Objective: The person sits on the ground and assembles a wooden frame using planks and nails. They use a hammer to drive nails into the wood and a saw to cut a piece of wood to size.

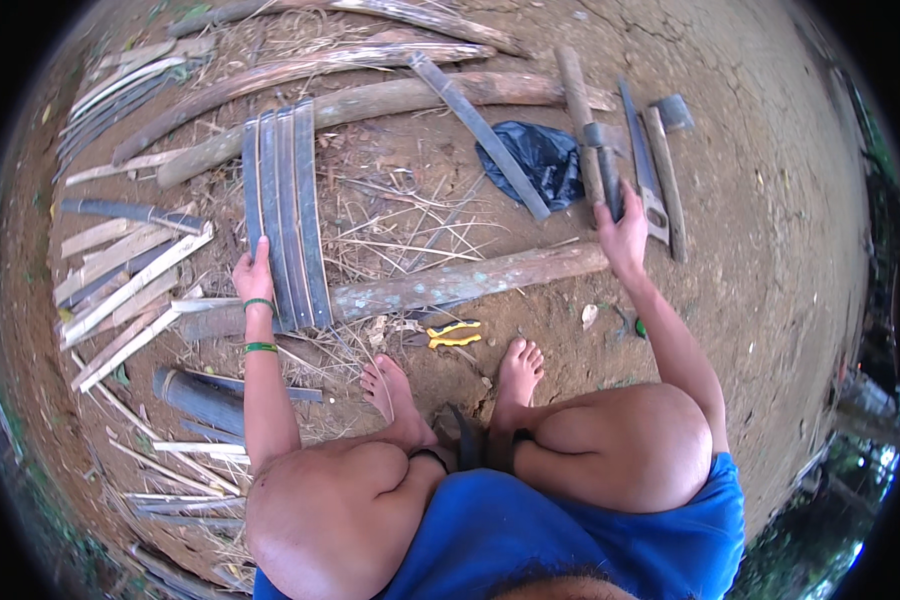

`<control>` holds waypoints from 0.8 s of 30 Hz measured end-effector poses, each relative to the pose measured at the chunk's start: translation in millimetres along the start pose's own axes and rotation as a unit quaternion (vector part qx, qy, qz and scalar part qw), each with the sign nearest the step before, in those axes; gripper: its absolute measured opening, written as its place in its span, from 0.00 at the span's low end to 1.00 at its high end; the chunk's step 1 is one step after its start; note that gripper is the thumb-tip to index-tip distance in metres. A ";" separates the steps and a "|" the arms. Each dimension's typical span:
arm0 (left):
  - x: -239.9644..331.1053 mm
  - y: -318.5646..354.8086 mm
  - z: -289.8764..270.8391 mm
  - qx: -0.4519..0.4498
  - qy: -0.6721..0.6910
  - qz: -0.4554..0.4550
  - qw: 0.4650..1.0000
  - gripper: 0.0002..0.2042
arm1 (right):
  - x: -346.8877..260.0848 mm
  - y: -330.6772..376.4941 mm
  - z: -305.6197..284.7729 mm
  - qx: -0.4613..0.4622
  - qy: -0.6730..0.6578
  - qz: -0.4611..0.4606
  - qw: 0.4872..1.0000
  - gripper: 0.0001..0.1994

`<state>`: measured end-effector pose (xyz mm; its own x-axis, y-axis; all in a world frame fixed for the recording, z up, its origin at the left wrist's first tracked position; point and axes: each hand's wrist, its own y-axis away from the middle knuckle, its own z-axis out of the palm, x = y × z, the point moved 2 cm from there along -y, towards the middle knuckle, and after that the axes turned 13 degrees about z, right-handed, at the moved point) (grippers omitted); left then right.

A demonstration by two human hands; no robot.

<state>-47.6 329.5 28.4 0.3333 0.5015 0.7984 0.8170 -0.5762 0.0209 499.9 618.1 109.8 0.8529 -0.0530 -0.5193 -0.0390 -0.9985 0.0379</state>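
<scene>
My left hand (254,275) grips the outer edge of a row of dark bamboo strips (288,215), thumb on top and the other fingers partly hidden. The strips lie side by side across two logs, a near log (470,282) and a far log (390,103). At the right, my right hand (625,236) is closed around the dark handle of a hammer (611,170). Its grey metal head lies over a round wooden stick (573,85). Just right of it are a handsaw (638,140) and a wooden-handled axe (664,170).
Pliers with yellow-and-black handles (454,334) lie before my feet. A loose bamboo strip (482,135) crosses a black plastic bag (535,160). Split bamboo pieces (135,270) are heaped at the left, near a thick bamboo section (198,400). Dry shavings (410,220) litter the ground between the logs.
</scene>
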 end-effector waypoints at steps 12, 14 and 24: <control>104.5 63.7 48.8 -0.006 -0.172 0.378 0.910 0.25 | 124.2 -64.5 20.6 0.006 0.265 0.002 0.964 0.35; 122.1 75.1 64.6 -0.051 -0.133 0.391 0.909 0.22 | 95.5 -74.4 34.0 0.033 0.166 -0.098 0.981 0.35; 120.0 110.2 109.5 -0.286 0.056 0.252 0.923 0.22 | 14.8 -73.5 53.2 -0.261 -0.066 0.100 0.958 0.33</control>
<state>133.9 396.9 60.5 0.5263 0.0264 0.8499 0.1794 -0.9805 -0.0806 487.7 690.1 53.9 0.7810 -0.2786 -0.5589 0.0991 -0.8284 0.5514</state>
